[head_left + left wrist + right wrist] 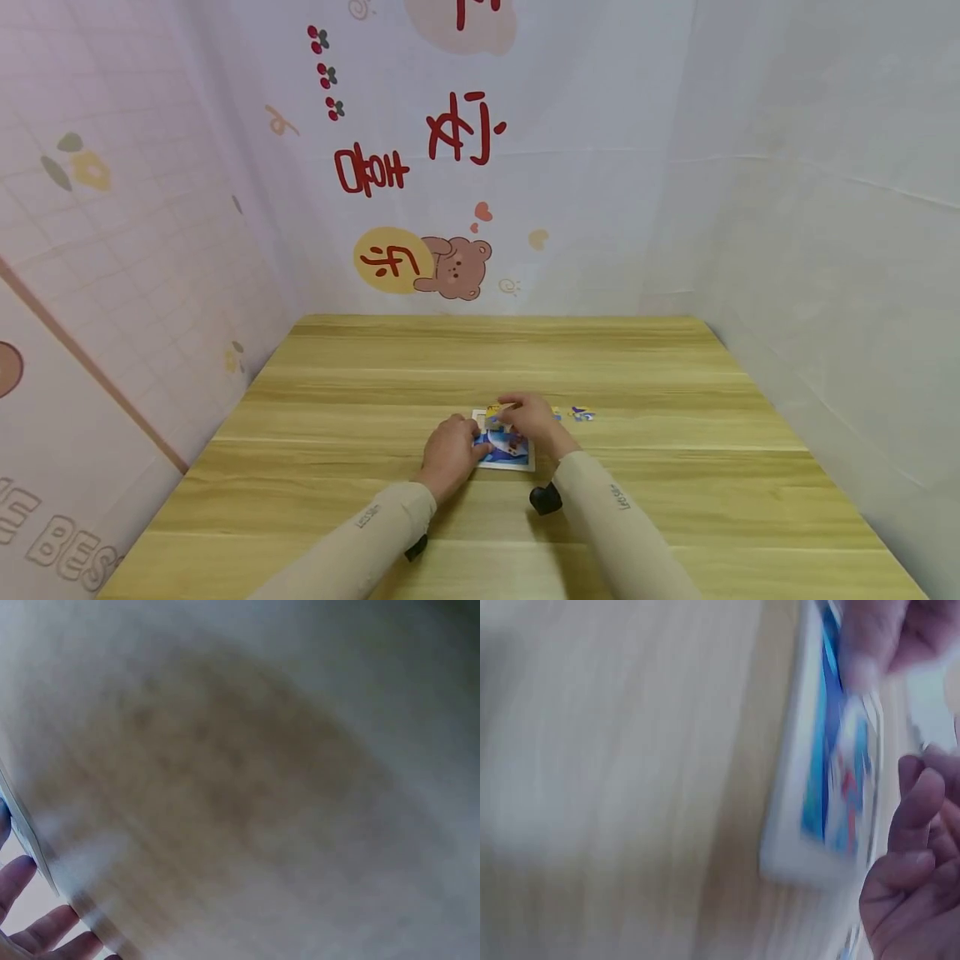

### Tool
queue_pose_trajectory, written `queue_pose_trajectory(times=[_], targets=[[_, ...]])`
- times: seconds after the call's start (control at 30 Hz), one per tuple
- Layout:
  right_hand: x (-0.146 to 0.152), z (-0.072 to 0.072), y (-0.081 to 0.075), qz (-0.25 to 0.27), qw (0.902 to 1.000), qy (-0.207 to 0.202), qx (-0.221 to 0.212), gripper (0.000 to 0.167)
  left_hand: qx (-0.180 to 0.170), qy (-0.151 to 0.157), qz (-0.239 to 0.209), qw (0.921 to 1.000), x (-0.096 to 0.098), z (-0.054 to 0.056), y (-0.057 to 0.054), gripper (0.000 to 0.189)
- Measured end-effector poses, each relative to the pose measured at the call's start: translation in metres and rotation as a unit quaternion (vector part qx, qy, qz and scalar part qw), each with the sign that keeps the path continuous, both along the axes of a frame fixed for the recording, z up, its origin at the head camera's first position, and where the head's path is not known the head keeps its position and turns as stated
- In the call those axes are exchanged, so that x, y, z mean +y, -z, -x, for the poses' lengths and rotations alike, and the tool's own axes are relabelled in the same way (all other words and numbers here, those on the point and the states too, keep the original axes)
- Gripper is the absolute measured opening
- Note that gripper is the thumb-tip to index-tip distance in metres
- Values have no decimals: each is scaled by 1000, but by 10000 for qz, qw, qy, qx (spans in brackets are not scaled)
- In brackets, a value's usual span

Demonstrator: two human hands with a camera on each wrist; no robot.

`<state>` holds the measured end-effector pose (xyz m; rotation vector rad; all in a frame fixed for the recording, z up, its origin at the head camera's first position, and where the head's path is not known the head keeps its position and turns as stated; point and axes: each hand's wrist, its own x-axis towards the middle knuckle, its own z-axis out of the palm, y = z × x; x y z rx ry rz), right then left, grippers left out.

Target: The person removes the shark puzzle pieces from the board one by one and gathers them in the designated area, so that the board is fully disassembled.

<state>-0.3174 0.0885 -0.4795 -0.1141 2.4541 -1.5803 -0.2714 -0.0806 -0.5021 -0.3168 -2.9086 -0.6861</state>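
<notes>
A small jigsaw puzzle (511, 450) with a white border and a blue picture lies on the wooden table between the hands. My left hand (448, 454) rests at its left edge, the thumb lying over the picture. In the left wrist view the fingers (51, 928) are spread beside the board's edge. Over the puzzle's upper part, my right hand (529, 417) pinches a yellow and grey-blue puzzle piece (492, 414). The right wrist view shows curled fingers (915, 862) next to the white-bordered puzzle (780, 847), whose picture is blurred.
Loose puzzle pieces (582, 413) in yellow, blue and purple lie just right of the right hand. The wooden table (420, 358) runs back to a white wall (600, 208) printed with a bear and red characters. Further walls stand left and right.
</notes>
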Motion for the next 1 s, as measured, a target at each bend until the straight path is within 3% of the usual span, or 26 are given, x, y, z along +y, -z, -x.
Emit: queue_pose_trajectory(times=[0.27, 0.63, 1.0], targets=[[64, 11, -5, 385, 9991, 148, -133, 42, -163, -122, -36, 9998, -1, 0, -1, 31], [149, 9, -3, -191, 9994, 295, 51, 49, -210, -113, -84, 9997, 0, -1, -1, 31], [201, 6, 13, -365, 9992, 82, -125, 49, -177, -121, -123, 9997, -2, -2, 1, 30]])
